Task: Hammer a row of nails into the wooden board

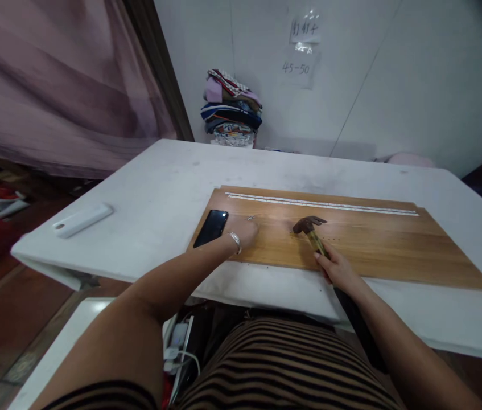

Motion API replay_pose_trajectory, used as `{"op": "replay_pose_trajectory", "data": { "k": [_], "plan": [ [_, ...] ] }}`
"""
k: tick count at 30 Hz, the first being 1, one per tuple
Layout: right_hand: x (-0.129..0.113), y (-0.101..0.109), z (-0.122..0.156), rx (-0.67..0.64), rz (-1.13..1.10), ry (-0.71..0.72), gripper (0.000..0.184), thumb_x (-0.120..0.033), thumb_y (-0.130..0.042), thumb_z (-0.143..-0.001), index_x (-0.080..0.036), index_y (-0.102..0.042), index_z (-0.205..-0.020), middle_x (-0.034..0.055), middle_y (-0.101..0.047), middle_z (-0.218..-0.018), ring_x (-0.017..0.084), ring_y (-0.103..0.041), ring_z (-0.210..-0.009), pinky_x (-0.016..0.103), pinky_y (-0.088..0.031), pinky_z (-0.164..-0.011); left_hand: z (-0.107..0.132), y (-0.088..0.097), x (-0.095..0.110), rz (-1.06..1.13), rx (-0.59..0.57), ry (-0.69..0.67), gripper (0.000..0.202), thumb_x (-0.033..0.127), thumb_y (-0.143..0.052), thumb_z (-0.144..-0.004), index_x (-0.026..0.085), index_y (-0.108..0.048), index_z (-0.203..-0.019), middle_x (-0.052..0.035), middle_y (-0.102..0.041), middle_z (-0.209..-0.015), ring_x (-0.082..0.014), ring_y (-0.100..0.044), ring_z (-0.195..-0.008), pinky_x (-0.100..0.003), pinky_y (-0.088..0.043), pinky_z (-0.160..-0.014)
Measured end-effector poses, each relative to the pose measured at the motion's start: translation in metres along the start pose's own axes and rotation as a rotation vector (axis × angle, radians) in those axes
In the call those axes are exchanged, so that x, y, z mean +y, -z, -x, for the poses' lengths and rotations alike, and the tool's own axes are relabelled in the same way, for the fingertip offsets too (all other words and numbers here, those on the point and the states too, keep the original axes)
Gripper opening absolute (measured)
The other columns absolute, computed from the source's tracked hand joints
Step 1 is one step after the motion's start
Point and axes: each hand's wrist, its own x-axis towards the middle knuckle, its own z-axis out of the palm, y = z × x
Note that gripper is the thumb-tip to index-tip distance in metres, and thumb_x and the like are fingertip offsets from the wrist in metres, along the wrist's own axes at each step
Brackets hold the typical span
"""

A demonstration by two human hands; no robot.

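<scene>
Striped shirt [292,364] faces table [262,293] edge; right fingers [322,261] wrap hammer [315,241] above board's [394,247] open stretch; left fingers' [253,226] hold unclear.

The right hand [337,266] grips a hammer [316,243] at the wooden board [398,247], the left hand [247,232] near a phone [211,227].

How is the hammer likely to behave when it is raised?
The hammer probably feels head-heavy, since its dark claw head looks like metal. It should stay stiff, as the handle looks straight. Slipping seems less likely, because the right hand is closed around the handle.
</scene>
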Motion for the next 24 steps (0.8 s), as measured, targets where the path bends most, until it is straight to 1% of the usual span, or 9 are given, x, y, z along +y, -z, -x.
{"op": "replay_pose_trajectory", "data": {
  "k": [1,3,6,9,11,15,20,24],
  "plan": [
    [0.001,0.000,0.000,-0.002,0.000,-0.001,0.076,-0.058,-0.063,-0.083,-0.014,-0.061,-0.144,-0.0108,-0.044,-0.050,0.013,-0.041,-0.038,0.026,-0.033,-0.040,0.001,0.000,0.002,-0.025,-0.017,-0.004,0.022,0.008,-0.061,-0.092,0.008,-0.078,-0.106,-0.0215,-0.082,-0.108,-0.0307,-0.078,-0.106,-0.035,-0.055,-0.090],
    [0.001,0.000,0.000,-0.003,-0.005,-0.002,0.077,-0.059,-0.062,-0.082,-0.013,-0.060,-0.145,-0.0110,-0.044,-0.049,0.013,-0.041,-0.038,0.026,-0.032,-0.040,0.004,-0.001,0.008,-0.045,-0.027,-0.005,0.027,0.009,-0.058,-0.095,0.010,-0.077,-0.113,-0.0209,-0.081,-0.114,-0.0308,-0.077,-0.109,-0.036,-0.056,-0.092],
    [-0.001,0.000,0.000,0.005,-0.005,0.006,0.078,-0.058,-0.060,-0.083,-0.011,-0.058,-0.145,-0.0115,-0.043,-0.046,0.014,-0.040,-0.037,0.025,-0.030,-0.040,0.009,-0.007,0.016,0.006,0.041,0.000,0.027,0.014,-0.054,-0.099,0.014,-0.077,-0.116,-0.0182,-0.080,-0.118,-0.0305,-0.076,-0.113,-0.039,-0.057,-0.097],
    [-0.003,-0.002,-0.001,0.003,-0.010,0.022,0.073,-0.057,-0.060,-0.083,-0.011,-0.059,-0.141,-0.0112,-0.044,-0.048,0.014,-0.039,-0.038,0.025,-0.030,-0.040,0.014,-0.016,0.023,0.076,0.113,0.016,0.026,0.016,-0.054,-0.101,0.017,-0.075,-0.117,-0.0151,-0.079,-0.123,-0.0286,-0.074,-0.117,-0.038,-0.056,-0.099],
    [-0.004,-0.003,-0.001,-0.006,-0.025,0.014,0.070,-0.056,-0.060,-0.084,-0.012,-0.059,-0.139,-0.0109,-0.045,-0.050,0.013,-0.039,-0.038,0.025,-0.030,-0.041,0.017,-0.023,0.027,0.131,0.150,0.057,0.026,0.016,-0.054,-0.102,0.018,-0.074,-0.117,-0.0129,-0.079,-0.122,-0.0273,-0.073,-0.115,-0.037,-0.055,-0.098],
    [-0.002,-0.006,-0.002,-0.002,-0.040,-0.007,0.068,-0.054,-0.061,-0.085,-0.014,-0.060,-0.140,-0.0105,-0.046,-0.052,0.013,-0.041,-0.040,0.025,-0.031,-0.041,0.019,-0.030,0.030,0.171,0.186,0.096,0.023,0.017,-0.057,-0.102,0.019,-0.076,-0.115,-0.0128,-0.079,-0.121,-0.0280,-0.072,-0.119,-0.037,-0.055,-0.100],
    [-0.002,-0.008,-0.002,0.000,-0.069,0.013,0.065,-0.054,-0.062,-0.085,-0.016,-0.061,-0.138,-0.0095,-0.049,-0.058,0.012,-0.041,-0.040,0.025,-0.030,-0.041,0.020,-0.031,0.030,0.180,0.200,0.078,0.023,0.019,-0.056,-0.105,0.020,-0.077,-0.114,-0.0111,-0.079,-0.119,-0.0270,-0.072,-0.119,-0.036,-0.054,-0.099],
    [-0.003,-0.009,-0.003,-0.001,-0.047,-0.006,0.071,-0.054,-0.059,-0.086,-0.014,-0.057,-0.145,-0.0117,-0.044,-0.051,0.013,-0.039,-0.039,0.025,-0.030,-0.041,0.020,-0.031,0.028,0.188,0.206,0.073,0.023,0.022,-0.054,-0.107,0.020,-0.077,-0.112,-0.0112,-0.078,-0.119,-0.0268,-0.072,-0.118,-0.035,-0.053,-0.098]
  ]
}}
